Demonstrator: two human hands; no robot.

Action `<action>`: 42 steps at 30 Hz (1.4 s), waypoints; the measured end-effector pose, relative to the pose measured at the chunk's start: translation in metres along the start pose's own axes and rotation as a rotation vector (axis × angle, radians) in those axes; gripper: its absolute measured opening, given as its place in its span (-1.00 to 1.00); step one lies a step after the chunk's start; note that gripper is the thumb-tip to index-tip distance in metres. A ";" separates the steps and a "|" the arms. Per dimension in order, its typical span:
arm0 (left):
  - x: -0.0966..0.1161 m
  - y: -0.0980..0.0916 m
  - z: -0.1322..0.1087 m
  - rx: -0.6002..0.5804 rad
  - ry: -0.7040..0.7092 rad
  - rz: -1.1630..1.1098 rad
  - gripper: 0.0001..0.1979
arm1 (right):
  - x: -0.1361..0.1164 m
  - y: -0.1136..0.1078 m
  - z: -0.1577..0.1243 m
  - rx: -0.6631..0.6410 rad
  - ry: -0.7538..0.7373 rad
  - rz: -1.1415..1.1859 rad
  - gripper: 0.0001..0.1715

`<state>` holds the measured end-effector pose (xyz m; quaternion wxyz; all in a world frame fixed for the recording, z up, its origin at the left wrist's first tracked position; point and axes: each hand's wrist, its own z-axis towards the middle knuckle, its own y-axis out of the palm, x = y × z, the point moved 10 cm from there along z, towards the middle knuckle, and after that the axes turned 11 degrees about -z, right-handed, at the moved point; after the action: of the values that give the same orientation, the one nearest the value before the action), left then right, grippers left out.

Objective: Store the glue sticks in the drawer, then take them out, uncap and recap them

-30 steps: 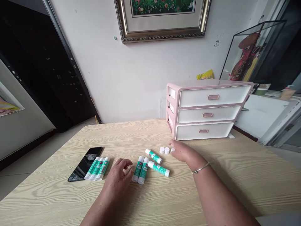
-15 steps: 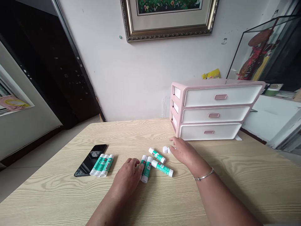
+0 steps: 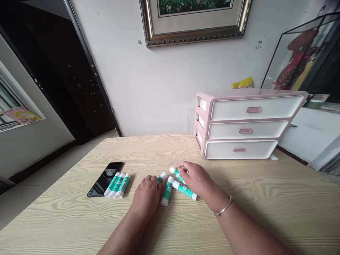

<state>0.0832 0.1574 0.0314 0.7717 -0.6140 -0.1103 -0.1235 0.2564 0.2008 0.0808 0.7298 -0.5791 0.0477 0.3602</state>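
Observation:
Two white glue sticks with green labels lie between my hands on the wooden table (image 3: 265, 184). My left hand (image 3: 146, 193) has its fingertips against one glue stick (image 3: 160, 179), partly covering it. My right hand (image 3: 195, 179) curls over the end of another glue stick (image 3: 177, 175). A third stick (image 3: 167, 191) and a fourth (image 3: 185, 190) lie just beside my hands. The small white caps are out of sight, and I cannot tell whether my right hand covers them. Several more glue sticks (image 3: 117, 185) lie side by side next to a black smartphone (image 3: 104, 179).
A pink and white three-drawer plastic unit (image 3: 247, 127) stands at the table's back right, against the wall. A framed picture (image 3: 195, 21) hangs above the table. A yellow packet (image 3: 243, 83) shows behind the drawers. The table's left edge drops to a tiled floor.
My right hand has moved left, from the white caps onto a glue stick, and the caps have gone from view. My left hand has closed in against the nearest stick.

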 end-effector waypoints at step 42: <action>-0.066 -0.057 -0.013 0.032 -0.302 0.253 -0.68 | 0.064 -0.049 0.012 0.273 0.297 -0.105 -0.62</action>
<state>0.0026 0.1364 0.0598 0.7656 -0.6221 -0.1484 0.0698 0.3274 0.2379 0.0932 0.8042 -0.5233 0.1729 0.2223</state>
